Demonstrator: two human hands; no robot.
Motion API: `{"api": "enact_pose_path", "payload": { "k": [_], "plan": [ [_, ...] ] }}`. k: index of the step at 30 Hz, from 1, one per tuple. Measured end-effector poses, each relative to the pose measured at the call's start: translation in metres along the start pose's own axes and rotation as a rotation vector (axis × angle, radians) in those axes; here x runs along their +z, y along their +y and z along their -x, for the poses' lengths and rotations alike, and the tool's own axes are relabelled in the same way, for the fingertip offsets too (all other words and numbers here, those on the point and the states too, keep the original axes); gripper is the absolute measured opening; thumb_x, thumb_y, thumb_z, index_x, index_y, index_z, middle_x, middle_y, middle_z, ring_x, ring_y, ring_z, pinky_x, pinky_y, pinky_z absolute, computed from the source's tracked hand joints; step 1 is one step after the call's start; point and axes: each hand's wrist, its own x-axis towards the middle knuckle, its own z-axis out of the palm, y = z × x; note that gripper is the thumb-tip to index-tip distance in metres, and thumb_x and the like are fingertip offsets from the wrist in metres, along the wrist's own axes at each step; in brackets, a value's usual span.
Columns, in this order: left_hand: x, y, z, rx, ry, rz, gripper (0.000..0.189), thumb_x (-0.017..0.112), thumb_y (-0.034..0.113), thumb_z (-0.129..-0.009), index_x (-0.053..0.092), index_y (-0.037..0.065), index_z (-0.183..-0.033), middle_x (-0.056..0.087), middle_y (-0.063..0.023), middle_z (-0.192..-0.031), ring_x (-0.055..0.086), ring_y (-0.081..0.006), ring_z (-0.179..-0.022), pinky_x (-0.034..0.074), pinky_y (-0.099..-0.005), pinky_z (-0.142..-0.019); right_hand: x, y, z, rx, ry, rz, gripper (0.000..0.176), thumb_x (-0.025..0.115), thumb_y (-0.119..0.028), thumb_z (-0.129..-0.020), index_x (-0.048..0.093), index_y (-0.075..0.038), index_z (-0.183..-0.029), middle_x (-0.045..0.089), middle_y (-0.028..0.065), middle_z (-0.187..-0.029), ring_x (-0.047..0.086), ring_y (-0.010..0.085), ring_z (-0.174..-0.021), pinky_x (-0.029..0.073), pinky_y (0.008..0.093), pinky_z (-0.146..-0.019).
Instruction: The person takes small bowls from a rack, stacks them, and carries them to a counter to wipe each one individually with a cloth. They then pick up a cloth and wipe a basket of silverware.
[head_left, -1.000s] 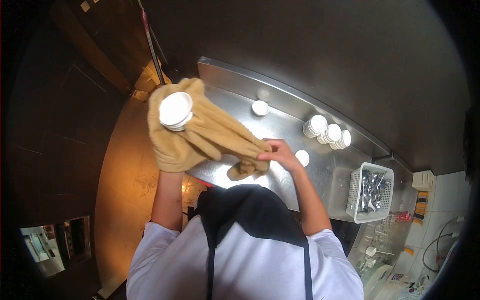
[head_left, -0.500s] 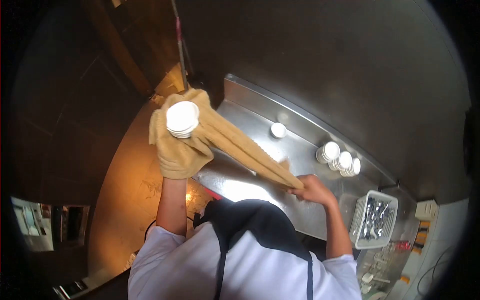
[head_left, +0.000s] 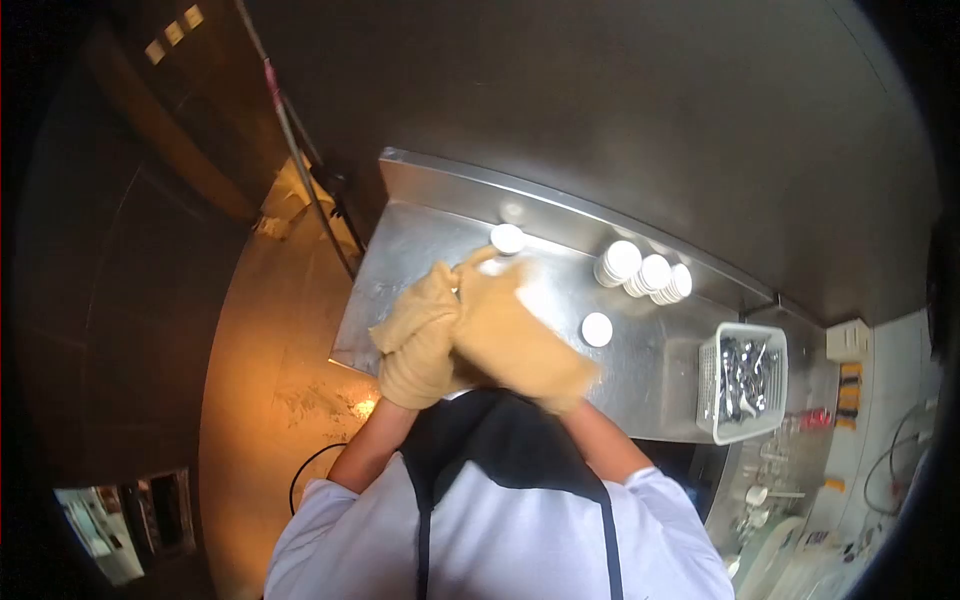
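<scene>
A tan cloth [head_left: 410,340] is wrapped over my left hand, hiding its fingers; my left forearm [head_left: 375,447] comes out below it. More of the cloth, blurred by motion, covers my right hand, with my right forearm [head_left: 605,442] showing beneath. Only small white bits, too unclear to name, show at the cloth's upper edge. Just beyond the cloth, a white cup [head_left: 507,238] sits on the steel counter [head_left: 640,375]. Another white cup [head_left: 597,329] stands to the right of the cloth.
Three stacks of white cups [head_left: 618,263] line the counter's raised back edge. At the right is a white plastic basket [head_left: 708,385] full of metal cutlery. Glassware and small white dishes lie beyond it. A thin pole [head_left: 300,160] rises at the left, above a brown floor [head_left: 260,380].
My hands have come together, both now under the cloth. The cup stack on my left hand is out of sight. A single cup now shows right of the cloth. The view has shifted.
</scene>
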Motion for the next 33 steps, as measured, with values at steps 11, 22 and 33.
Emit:
{"api": "enact_pose_path", "payload": {
  "k": [11, 22, 33],
  "plan": [
    [0.020, 0.002, 0.007, -0.108, -0.129, 0.068, 0.036, 0.061, 0.014, -0.099, 0.056, 0.001, -0.132, 0.062, -0.0114, -0.122, 0.060, -0.0236, -0.112, 0.049, -0.0358, -0.097, 0.013, 0.001, -0.033, -0.006, 0.018, 0.569, 0.027, 0.071, -0.027, -0.083, 0.064, -0.006, -0.099, 0.062, 0.0133, -0.089, 0.066, 0.0340, -0.075, 0.046, 0.0463, -0.059],
    [0.023, -0.031, 0.026, -0.221, -0.122, -0.212, 0.026, 0.062, 0.007, -0.095, 0.063, 0.004, -0.121, 0.062, -0.0156, -0.118, 0.058, -0.0314, -0.112, 0.046, -0.0421, -0.095, 0.014, 0.001, -0.032, 0.069, 0.050, 0.278, 0.017, 0.063, -0.019, -0.089, 0.064, -0.006, -0.101, 0.063, 0.0154, -0.089, 0.064, 0.0367, -0.080, 0.048, 0.0478, -0.064],
    [0.052, -0.076, 0.057, -0.147, -0.157, -0.218, 0.035, 0.061, 0.017, -0.098, 0.060, 0.006, -0.132, 0.062, -0.0169, -0.123, 0.056, -0.0329, -0.116, 0.046, -0.0423, -0.099, 0.011, 0.007, -0.028, 0.103, 0.074, 0.246, 0.021, 0.061, -0.018, -0.090, 0.062, -0.004, -0.104, 0.064, 0.0211, -0.094, 0.063, 0.0445, -0.086, 0.051, 0.0515, -0.072]
  ]
}}
